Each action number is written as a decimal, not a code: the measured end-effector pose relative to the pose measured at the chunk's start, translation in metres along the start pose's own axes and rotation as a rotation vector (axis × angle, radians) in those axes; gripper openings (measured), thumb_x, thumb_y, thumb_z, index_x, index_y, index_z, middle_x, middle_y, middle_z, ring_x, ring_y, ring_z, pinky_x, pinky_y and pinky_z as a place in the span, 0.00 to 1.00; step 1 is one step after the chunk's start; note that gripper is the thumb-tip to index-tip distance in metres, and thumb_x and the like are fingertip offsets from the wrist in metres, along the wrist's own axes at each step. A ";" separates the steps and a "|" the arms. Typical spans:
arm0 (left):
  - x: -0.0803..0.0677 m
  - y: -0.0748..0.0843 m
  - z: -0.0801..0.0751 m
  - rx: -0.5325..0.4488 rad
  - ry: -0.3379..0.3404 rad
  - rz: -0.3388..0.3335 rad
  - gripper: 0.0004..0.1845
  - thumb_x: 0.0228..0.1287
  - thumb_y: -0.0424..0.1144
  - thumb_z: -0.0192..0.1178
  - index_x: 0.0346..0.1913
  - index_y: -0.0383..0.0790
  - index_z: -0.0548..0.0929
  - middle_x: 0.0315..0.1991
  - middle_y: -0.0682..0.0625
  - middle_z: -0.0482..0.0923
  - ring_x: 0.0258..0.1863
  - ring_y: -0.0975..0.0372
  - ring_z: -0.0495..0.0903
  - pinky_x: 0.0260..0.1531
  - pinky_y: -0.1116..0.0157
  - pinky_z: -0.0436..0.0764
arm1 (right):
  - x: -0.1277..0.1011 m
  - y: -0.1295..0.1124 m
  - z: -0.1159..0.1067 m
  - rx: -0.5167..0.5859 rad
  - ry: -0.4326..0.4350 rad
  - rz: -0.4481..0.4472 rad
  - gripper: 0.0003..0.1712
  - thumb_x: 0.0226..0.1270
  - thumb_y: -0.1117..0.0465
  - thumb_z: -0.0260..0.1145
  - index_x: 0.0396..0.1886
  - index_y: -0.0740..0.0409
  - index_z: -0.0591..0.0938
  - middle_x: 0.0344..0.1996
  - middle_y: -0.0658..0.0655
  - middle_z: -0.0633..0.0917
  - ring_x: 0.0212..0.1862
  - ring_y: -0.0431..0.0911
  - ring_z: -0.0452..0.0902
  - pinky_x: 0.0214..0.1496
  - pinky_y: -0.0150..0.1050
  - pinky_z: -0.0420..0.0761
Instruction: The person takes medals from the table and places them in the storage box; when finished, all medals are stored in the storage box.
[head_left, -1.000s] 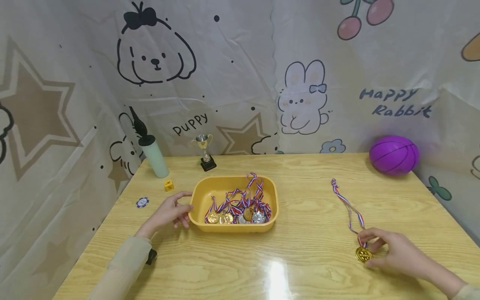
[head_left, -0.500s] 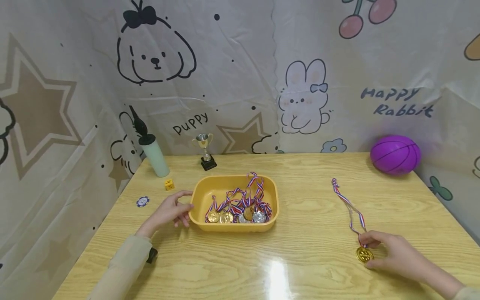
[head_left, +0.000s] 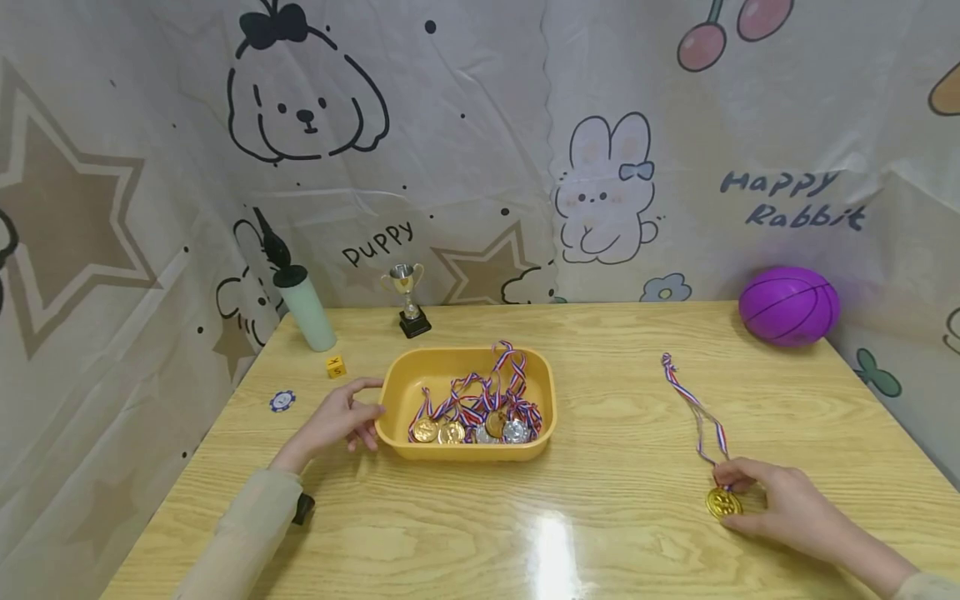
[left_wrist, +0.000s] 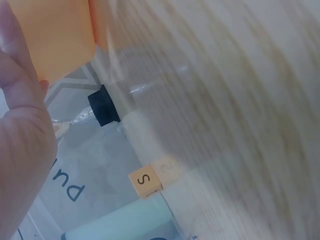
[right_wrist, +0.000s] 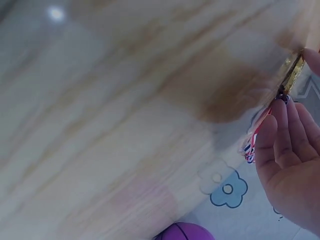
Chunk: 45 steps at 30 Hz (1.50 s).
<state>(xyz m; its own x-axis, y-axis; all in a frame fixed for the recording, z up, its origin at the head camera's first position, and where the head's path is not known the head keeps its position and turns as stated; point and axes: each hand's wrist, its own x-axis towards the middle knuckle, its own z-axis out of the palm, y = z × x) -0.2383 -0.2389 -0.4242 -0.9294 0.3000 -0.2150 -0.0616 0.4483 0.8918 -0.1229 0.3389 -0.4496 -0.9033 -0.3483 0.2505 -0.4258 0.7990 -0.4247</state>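
Observation:
My left hand (head_left: 347,417) rests against the left side of a yellow plastic basin (head_left: 465,452), thumb right at the rim. Seen from the left wrist, its fingers (left_wrist: 15,75) lie along the basin's outer wall. Inside the basin are several gold and silver medals (head_left: 452,432) with tangled red, white and blue ribbons (head_left: 471,407). At the right, my right hand (head_left: 787,508) pinches a gold medal (head_left: 723,502) between thumb and fingers at its edge. That medal's striped ribbon (head_left: 684,395) trails away over the table. The right wrist view shows the medal edge-on.
A small trophy (head_left: 408,300), a pale green pump bottle (head_left: 305,312), a yellow letter cube (head_left: 335,367) and a poker chip (head_left: 282,401) are at the left on the wooden table (head_left: 622,467). A purple ball (head_left: 789,307) sits at the back right, before a printed cloth (head_left: 480,150).
The view has tilted slightly, shifting everything a little. The left hand stays at the basin, and the right hand keeps hold of the medal in nearly the same place.

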 end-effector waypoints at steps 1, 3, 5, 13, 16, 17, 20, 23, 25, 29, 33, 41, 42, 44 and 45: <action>0.000 0.000 0.000 -0.001 0.001 0.002 0.32 0.65 0.37 0.56 0.70 0.35 0.60 0.20 0.48 0.81 0.18 0.57 0.83 0.12 0.70 0.74 | 0.000 0.000 0.001 0.001 0.004 -0.001 0.29 0.33 0.55 0.83 0.40 0.52 0.83 0.32 0.41 0.85 0.34 0.26 0.74 0.36 0.27 0.76; 0.000 0.000 -0.001 -0.001 -0.001 0.013 0.32 0.66 0.37 0.56 0.70 0.33 0.60 0.19 0.48 0.81 0.18 0.57 0.83 0.12 0.70 0.74 | 0.001 0.000 0.002 0.004 0.018 -0.013 0.30 0.31 0.57 0.84 0.40 0.53 0.83 0.31 0.40 0.84 0.33 0.26 0.74 0.36 0.24 0.75; -0.001 -0.001 -0.001 0.000 0.000 0.022 0.32 0.66 0.37 0.56 0.70 0.33 0.60 0.19 0.48 0.80 0.17 0.57 0.83 0.12 0.70 0.74 | 0.002 -0.001 0.003 0.009 0.017 -0.022 0.31 0.30 0.59 0.84 0.40 0.55 0.82 0.31 0.39 0.84 0.33 0.26 0.73 0.36 0.24 0.75; 0.000 0.000 -0.001 -0.002 0.007 0.025 0.31 0.66 0.37 0.56 0.69 0.33 0.61 0.18 0.49 0.80 0.15 0.60 0.81 0.11 0.71 0.74 | 0.011 -0.010 0.004 0.046 0.024 -0.030 0.33 0.30 0.59 0.84 0.43 0.58 0.81 0.32 0.41 0.83 0.34 0.27 0.75 0.35 0.30 0.79; 0.000 -0.001 -0.001 -0.001 0.005 0.021 0.31 0.66 0.36 0.56 0.69 0.33 0.61 0.18 0.49 0.80 0.15 0.60 0.81 0.11 0.71 0.74 | 0.015 -0.015 0.004 0.056 0.036 -0.027 0.33 0.31 0.60 0.84 0.43 0.58 0.81 0.32 0.43 0.84 0.34 0.26 0.75 0.34 0.30 0.79; 0.000 -0.001 -0.001 -0.001 0.002 0.023 0.31 0.66 0.36 0.56 0.69 0.32 0.60 0.18 0.49 0.80 0.15 0.60 0.81 0.11 0.71 0.74 | 0.017 -0.017 0.004 0.058 0.042 -0.031 0.33 0.31 0.60 0.83 0.43 0.58 0.81 0.32 0.43 0.85 0.34 0.27 0.76 0.33 0.30 0.79; 0.000 -0.001 -0.001 -0.010 -0.004 0.022 0.31 0.66 0.36 0.55 0.69 0.33 0.60 0.19 0.49 0.80 0.15 0.60 0.81 0.11 0.71 0.73 | 0.024 -0.022 0.002 0.071 0.054 -0.057 0.33 0.31 0.62 0.83 0.44 0.58 0.81 0.32 0.44 0.85 0.34 0.27 0.76 0.32 0.30 0.78; 0.000 -0.001 -0.001 -0.014 -0.006 0.031 0.31 0.67 0.36 0.56 0.69 0.32 0.60 0.19 0.49 0.80 0.15 0.60 0.81 0.11 0.71 0.73 | 0.033 -0.026 -0.003 0.085 0.065 -0.115 0.34 0.30 0.64 0.83 0.45 0.60 0.80 0.32 0.45 0.85 0.34 0.28 0.77 0.32 0.31 0.79; 0.000 -0.001 -0.001 -0.014 -0.009 0.042 0.31 0.66 0.36 0.56 0.69 0.31 0.60 0.19 0.50 0.80 0.15 0.61 0.81 0.11 0.71 0.73 | 0.040 -0.029 -0.007 0.083 0.079 -0.157 0.35 0.29 0.65 0.83 0.45 0.61 0.80 0.32 0.47 0.85 0.35 0.28 0.77 0.32 0.31 0.80; 0.000 -0.001 -0.001 -0.012 -0.016 0.064 0.31 0.66 0.36 0.56 0.69 0.30 0.60 0.18 0.50 0.80 0.15 0.61 0.81 0.11 0.71 0.73 | 0.055 -0.039 -0.019 0.074 0.110 -0.215 0.36 0.28 0.67 0.82 0.47 0.61 0.80 0.33 0.48 0.85 0.35 0.29 0.77 0.34 0.28 0.80; 0.000 0.000 0.000 -0.023 -0.020 0.064 0.31 0.66 0.36 0.56 0.69 0.29 0.60 0.18 0.50 0.80 0.15 0.61 0.81 0.10 0.72 0.73 | 0.070 -0.053 -0.033 0.083 0.141 -0.251 0.37 0.29 0.69 0.81 0.48 0.62 0.79 0.34 0.52 0.85 0.35 0.30 0.78 0.34 0.23 0.78; -0.003 0.004 0.000 -0.013 -0.024 0.049 0.32 0.67 0.35 0.55 0.70 0.26 0.58 0.18 0.49 0.80 0.15 0.61 0.81 0.10 0.71 0.73 | 0.100 -0.079 -0.066 0.083 0.222 -0.314 0.38 0.29 0.72 0.80 0.49 0.64 0.78 0.40 0.58 0.85 0.36 0.28 0.78 0.37 0.18 0.76; -0.003 0.004 0.000 -0.014 -0.026 0.048 0.32 0.67 0.35 0.55 0.70 0.26 0.58 0.18 0.49 0.80 0.15 0.61 0.81 0.10 0.71 0.73 | 0.103 -0.082 -0.070 0.083 0.235 -0.325 0.38 0.28 0.72 0.80 0.49 0.64 0.78 0.40 0.58 0.85 0.37 0.27 0.78 0.38 0.18 0.76; -0.003 0.004 0.000 -0.016 -0.028 0.047 0.32 0.67 0.35 0.55 0.70 0.27 0.58 0.18 0.48 0.80 0.15 0.61 0.81 0.10 0.71 0.73 | 0.109 -0.088 -0.077 0.086 0.260 -0.342 0.39 0.28 0.73 0.80 0.49 0.65 0.78 0.41 0.58 0.85 0.38 0.25 0.77 0.39 0.18 0.76; -0.003 0.004 0.000 -0.018 -0.029 0.047 0.33 0.67 0.35 0.55 0.70 0.27 0.58 0.18 0.49 0.80 0.15 0.60 0.81 0.10 0.71 0.73 | 0.111 -0.092 -0.080 0.087 0.269 -0.347 0.39 0.27 0.74 0.80 0.49 0.66 0.78 0.41 0.58 0.85 0.38 0.25 0.77 0.40 0.17 0.76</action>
<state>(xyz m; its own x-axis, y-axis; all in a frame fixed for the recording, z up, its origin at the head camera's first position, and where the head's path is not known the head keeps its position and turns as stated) -0.2351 -0.2379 -0.4204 -0.9203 0.3450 -0.1843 -0.0250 0.4182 0.9080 -0.1801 0.2660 -0.3127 -0.6654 -0.4393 0.6035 -0.7146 0.6088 -0.3446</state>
